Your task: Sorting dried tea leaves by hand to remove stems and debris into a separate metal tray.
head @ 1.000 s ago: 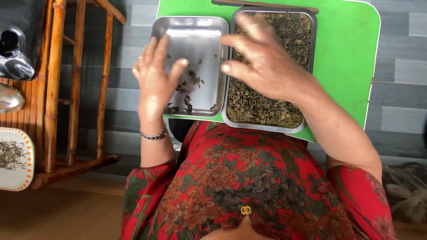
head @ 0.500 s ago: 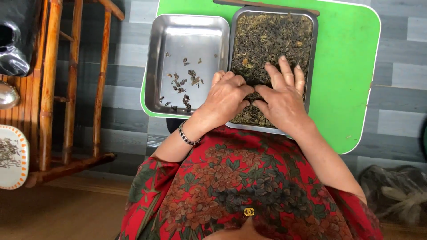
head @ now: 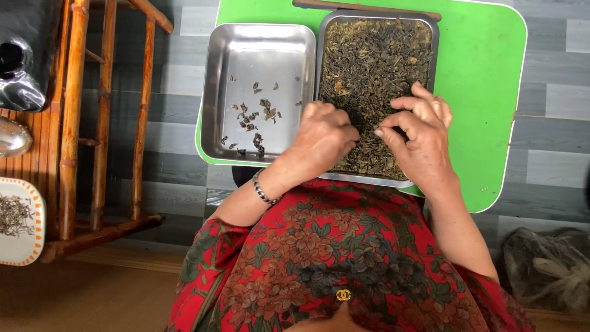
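Observation:
Two steel trays sit side by side on a green table [head: 485, 86]. The right tray [head: 433, 37] is full of dark dried leaves [head: 375, 55]. The left tray [head: 215, 92] holds only a few scattered leaf bits [head: 255, 120]. My left hand [head: 322, 138] rests knuckles-up on the leaves at the near left of the right tray, fingers curled into them. My right hand [head: 418, 132] is beside it over the same tray, thumb and forefinger pinched together at the leaves. Whether either hand holds a leaf is hidden.
A wooden bamboo-style rack [head: 104, 123] stands to the left of the table. A white plate with dried bits [head: 15, 224] lies at the far left edge. A dark bag [head: 544, 267] sits on the grey plank floor at the lower right.
My left hand came from above the left tray over to the right tray. My right hand dropped down onto the leaves. Both have since drawn closer together with fingers curling.

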